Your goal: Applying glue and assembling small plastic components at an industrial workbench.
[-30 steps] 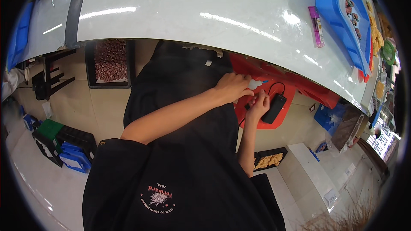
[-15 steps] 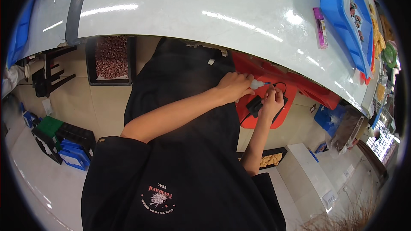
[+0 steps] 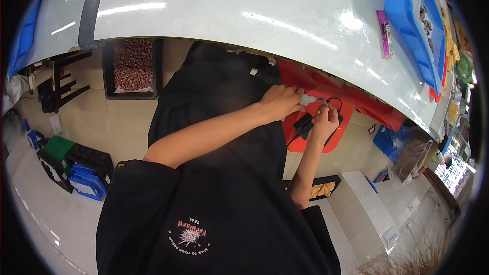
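My left hand (image 3: 281,103) is closed around a small translucent white squeeze bottle (image 3: 307,100), whose thin blue tip points to the right. Facing that tip, my right hand (image 3: 325,122) is closed in a pinch. What its fingertips hold is too small to make out. A thin black cable (image 3: 340,103) loops just behind the right fingers. Below and between the hands, a black box-shaped device (image 3: 303,124) rests on a red stool (image 3: 332,143), partly hidden by the right hand.
A glossy white table (image 3: 214,0) spans the far side, bearing a purple lighter-like item (image 3: 385,34) and a blue tray (image 3: 402,5) of small beadlike pieces. On the floor at left stands a black crate (image 3: 157,71) of dark red pieces. Blue and black bins (image 3: 89,160) sit farther left.
Both hands keep nearly the same pose, with the bottle tip still at the right fingertips. The whole view has shifted very slightly.
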A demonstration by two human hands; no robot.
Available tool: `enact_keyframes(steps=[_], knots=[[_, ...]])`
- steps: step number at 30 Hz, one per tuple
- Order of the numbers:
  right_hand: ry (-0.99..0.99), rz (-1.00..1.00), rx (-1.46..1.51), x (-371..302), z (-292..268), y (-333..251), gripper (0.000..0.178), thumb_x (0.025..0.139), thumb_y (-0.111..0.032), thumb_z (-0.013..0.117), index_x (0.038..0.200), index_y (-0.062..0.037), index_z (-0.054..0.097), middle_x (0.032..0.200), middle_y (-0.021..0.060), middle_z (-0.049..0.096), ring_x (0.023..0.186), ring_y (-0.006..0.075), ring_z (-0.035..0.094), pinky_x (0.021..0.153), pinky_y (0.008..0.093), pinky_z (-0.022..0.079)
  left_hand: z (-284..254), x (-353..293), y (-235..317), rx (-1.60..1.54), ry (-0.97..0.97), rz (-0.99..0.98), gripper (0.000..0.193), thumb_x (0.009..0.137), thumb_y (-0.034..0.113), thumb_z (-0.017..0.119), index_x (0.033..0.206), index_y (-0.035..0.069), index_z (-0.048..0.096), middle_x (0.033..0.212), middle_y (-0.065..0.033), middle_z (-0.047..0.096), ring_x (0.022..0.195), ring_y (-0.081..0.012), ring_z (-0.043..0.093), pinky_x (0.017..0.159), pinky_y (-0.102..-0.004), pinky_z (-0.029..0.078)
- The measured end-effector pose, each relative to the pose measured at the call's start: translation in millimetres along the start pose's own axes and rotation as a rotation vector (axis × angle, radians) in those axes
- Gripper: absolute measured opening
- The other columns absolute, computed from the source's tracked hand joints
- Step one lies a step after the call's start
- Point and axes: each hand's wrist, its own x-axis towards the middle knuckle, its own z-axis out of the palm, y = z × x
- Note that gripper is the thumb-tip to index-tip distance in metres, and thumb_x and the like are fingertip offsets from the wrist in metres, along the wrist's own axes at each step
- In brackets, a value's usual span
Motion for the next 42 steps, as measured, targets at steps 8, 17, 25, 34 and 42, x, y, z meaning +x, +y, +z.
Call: enact_keyframes(steps=[8,17,25,34,42], knots=[[0.002,0.000,0.004,-1.2,1.1,1.8,0.017,0.085,-0.017,0.070,0.085,-0.0046,0.058,0.065,-0.0045,0.051,0.054,0.0009,0.044,0.043,0.0151,0.029,7.1,-1.0,-4.7,-0.025,0.087,0.040,0.042,0.082,0.042,0.063,0.091,0.001,0.055,0.076,-0.0148,0.064,0.071,-0.0329,0.064,0.060,-0.0421,0.050],[0.027,0.002,-0.025,-2.7,3.7,-1.4,0.009,0.089,-0.012,0.061,0.087,-0.0042,0.058,0.068,-0.0030,0.054,0.053,0.0011,0.044,0.041,0.0153,0.027,8.8,-0.4,-5.2,-0.031,0.073,0.042,0.042,0.084,0.041,0.061,0.092,0.001,0.056,0.082,-0.0144,0.064,0.072,-0.0334,0.064,0.062,-0.0424,0.050],[0.012,-0.028,-0.043,-0.7,-0.3,2.9,0.011,0.089,-0.013,0.063,0.086,-0.0045,0.058,0.068,-0.0027,0.055,0.054,0.0011,0.045,0.042,0.0151,0.028,5.1,-0.8,-3.6,-0.028,0.042,0.028,0.040,0.082,0.040,0.063,0.090,0.001,0.055,0.082,-0.0142,0.064,0.071,-0.0318,0.064,0.061,-0.0417,0.050],[0.033,-0.177,-0.164,3.7,-2.9,9.1,0.016,0.087,-0.017,0.068,0.084,-0.0055,0.059,0.063,-0.0030,0.054,0.052,0.0016,0.045,0.045,0.0159,0.031,6.3,-1.5,-4.9,-0.010,0.081,0.048,0.041,0.081,0.040,0.064,0.089,0.002,0.055,0.081,-0.0136,0.064,0.070,-0.0311,0.064,0.060,-0.0408,0.050],[0.059,-0.180,-0.178,5.1,-3.5,13.6,0.016,0.087,-0.018,0.068,0.083,-0.0058,0.059,0.062,-0.0028,0.054,0.052,0.0014,0.044,0.045,0.0160,0.030,7.8,-1.8,-4.3,-0.012,0.072,0.044,0.041,0.081,0.041,0.064,0.089,0.002,0.055,0.082,-0.0129,0.064,0.071,-0.0305,0.064,0.061,-0.0399,0.050]])
